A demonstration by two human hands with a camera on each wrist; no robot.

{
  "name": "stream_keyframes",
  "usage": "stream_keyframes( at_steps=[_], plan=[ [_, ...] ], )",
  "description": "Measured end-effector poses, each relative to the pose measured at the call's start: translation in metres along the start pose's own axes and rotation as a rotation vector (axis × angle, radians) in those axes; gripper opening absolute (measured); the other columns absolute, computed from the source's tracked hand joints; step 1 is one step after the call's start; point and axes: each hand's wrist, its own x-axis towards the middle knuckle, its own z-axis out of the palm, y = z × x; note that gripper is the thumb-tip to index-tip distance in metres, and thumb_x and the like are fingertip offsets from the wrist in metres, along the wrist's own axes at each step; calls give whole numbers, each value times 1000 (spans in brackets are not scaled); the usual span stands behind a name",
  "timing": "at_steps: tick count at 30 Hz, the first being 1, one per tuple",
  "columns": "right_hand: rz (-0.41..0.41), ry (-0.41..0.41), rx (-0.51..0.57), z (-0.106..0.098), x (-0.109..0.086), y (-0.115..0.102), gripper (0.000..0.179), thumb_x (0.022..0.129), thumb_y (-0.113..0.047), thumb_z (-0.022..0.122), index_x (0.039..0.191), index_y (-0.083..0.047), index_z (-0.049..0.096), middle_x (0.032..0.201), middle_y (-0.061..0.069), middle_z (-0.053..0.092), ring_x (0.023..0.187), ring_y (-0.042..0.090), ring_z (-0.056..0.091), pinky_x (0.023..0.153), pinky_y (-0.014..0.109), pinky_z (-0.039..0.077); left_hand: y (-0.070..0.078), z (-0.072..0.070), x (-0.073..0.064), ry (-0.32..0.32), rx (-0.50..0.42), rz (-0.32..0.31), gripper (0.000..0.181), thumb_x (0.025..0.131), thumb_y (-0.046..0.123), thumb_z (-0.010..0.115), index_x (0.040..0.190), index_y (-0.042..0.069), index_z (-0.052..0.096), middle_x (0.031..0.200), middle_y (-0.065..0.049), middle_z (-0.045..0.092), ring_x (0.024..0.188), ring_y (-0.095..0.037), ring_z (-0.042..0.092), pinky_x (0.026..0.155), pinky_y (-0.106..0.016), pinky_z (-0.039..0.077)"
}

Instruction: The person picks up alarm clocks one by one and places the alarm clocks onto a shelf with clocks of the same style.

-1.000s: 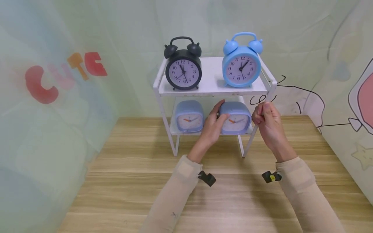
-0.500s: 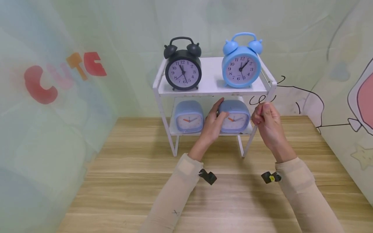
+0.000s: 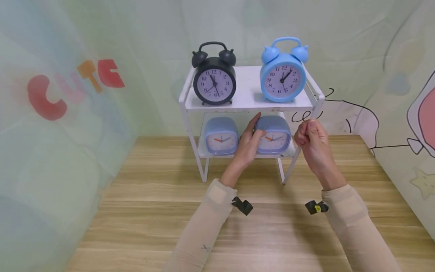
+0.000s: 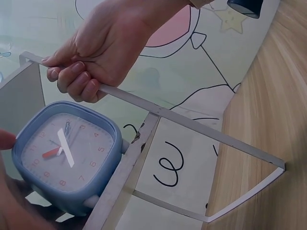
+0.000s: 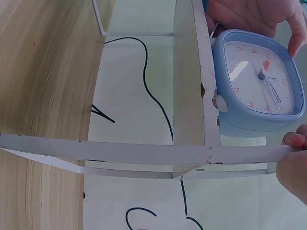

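My left hand point(image 3: 247, 147) grips the left side of a blue rounded-square alarm clock point(image 3: 274, 140) on the lower shelf. Its thumb lies at the edge of the dial, and the left wrist view shows fingers reaching behind the case. Meanwhile my right hand point(image 3: 315, 145) is curled round the right front post of the white two-tier rack point(image 3: 249, 108), just below the upper shelf. In the right wrist view the clock point(image 5: 259, 81) stands upright at the shelf's front edge, with its feet close to the white rail. A matching blue clock point(image 3: 221, 136) sits to the left.
On the upper shelf stand a black twin-bell alarm clock point(image 3: 215, 81) at left and a light-blue twin-bell alarm clock point(image 3: 283, 77) at right. The rack rests on a wood-grain table point(image 3: 156, 211). Printed cloth walls point(image 3: 81, 151) enclose the back and sides.
The held clock has shifted slightly left and back on the lower shelf, along with my left hand. My right hand keeps its grip on the post.
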Motion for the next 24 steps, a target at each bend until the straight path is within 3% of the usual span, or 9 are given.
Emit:
stream_keyframes(
  at_steps=[12, 16, 20, 24],
  plan=[
    [-2, -3, 3, 2, 0, -1, 32, 106, -23, 42, 84, 0, 46, 69, 7, 29, 63, 20, 25, 60, 29, 21, 6, -1, -1, 19, 68, -37, 67, 92, 37, 39, 157, 29, 29, 160, -6, 30, 143, -26, 32, 113, -46, 29],
    [1, 23, -39, 3, 0, -2, 33, 106, -26, 41, 84, -1, 46, 68, 7, 29, 62, 20, 25, 60, 29, 21, 10, 2, -3, 41, 84, -12, 67, 93, 35, 40, 158, 26, 27, 161, -6, 29, 145, -23, 29, 115, -41, 25],
    [4, 25, -41, 3, 0, -2, 33, 106, -25, 40, 85, -1, 47, 68, 7, 29, 62, 20, 25, 60, 28, 22, 13, 3, -7, 77, 112, 98, 65, 96, 31, 44, 157, 14, 28, 160, -8, 29, 147, -18, 25, 117, -33, 20],
    [8, 24, -33, 1, 0, -2, 32, 106, -25, 41, 85, -1, 47, 68, 8, 29, 63, 20, 26, 59, 27, 23, 14, 3, -13, 107, 147, 278, 59, 99, 26, 46, 153, 5, 34, 159, -11, 32, 147, -19, 24, 118, -30, 17]
  ],
)
